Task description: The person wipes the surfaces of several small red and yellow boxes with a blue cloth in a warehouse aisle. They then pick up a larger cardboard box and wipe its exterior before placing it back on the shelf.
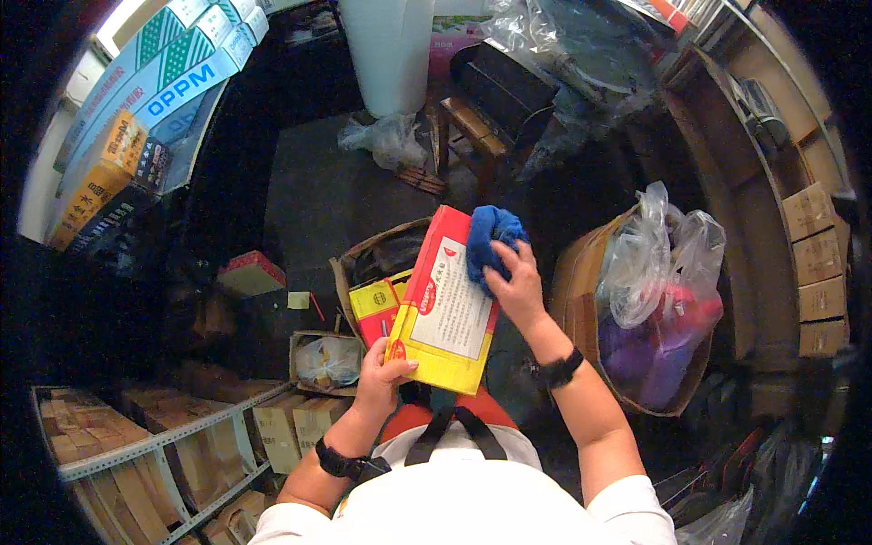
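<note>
A flat red and yellow box (pixel 446 306) with a white printed panel is held up before my body, tilted. My left hand (pixel 385 375) grips its lower left corner, thumb on the printed face. A blue cloth (pixel 492 238) lies bunched against the upper right part of the box, pressed there by my right hand (pixel 516 279), whose fingers are spread over it. Behind the box, an open cardboard carton (pixel 345 286) contains another red and yellow box (pixel 376 306). The far side of the held box is hidden.
To the right stands a carton (pixel 575 300) with plastic bags (pixel 654 327). A wooden stool (pixel 473 126) and a white foam roll (pixel 387 54) are ahead. Metal shelving (pixel 170 432) with cartons is at lower left; a shelf with small boxes (pixel 817 262) lines the right. A red-edged box (pixel 252 272) lies left.
</note>
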The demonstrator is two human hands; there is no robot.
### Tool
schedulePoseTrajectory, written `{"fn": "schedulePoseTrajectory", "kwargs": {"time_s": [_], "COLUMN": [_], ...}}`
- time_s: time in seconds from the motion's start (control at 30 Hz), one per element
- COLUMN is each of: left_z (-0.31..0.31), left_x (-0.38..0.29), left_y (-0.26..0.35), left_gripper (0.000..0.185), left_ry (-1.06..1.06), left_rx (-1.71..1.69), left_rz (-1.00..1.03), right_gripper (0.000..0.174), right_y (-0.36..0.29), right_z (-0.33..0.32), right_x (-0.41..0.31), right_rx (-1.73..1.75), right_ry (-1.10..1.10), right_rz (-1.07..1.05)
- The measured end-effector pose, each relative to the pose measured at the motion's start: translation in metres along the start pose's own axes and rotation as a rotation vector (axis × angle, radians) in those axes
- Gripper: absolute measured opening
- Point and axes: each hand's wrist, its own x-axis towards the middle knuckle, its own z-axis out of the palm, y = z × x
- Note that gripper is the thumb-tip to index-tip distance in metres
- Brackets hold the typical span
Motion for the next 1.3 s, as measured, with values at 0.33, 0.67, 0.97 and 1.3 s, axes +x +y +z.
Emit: {"fn": "schedulePoseTrajectory", "kwargs": {"time_s": [0.33, 0.67, 0.97, 1.3], "left_z": [0.007, 0.023, 0.015, -0.016], "left_x": [0.005, 0.028, 0.014, -0.022], "left_y": [0.028, 0.051, 0.032, 0.053], "left_gripper": [0.04, 0.042, 0.039, 0.057], "left_ry": [-0.001, 0.117, -0.001, -0.316], "left_rx": [-0.11, -0.389, -0.459, -0.108], "left_rz": [0.105, -0.087, -0.153, 0.093], "right_gripper": [0.046, 0.042, 0.044, 0.037], "right_y": [-0.102, -0.128, -0.117, -0.084], "right_z": [-0.041, -0.065, -0.005, -0.058], "right_x": [-0.11, -0.071, -0.071, -0.044], "right_rx": [0.057, 0.276, 0.142, 1.547], "right_ry": [-0.217, 0.239, -0.052, -0.084], "right_rz": [-0.482, -0.297, -0.408, 0.492]}}
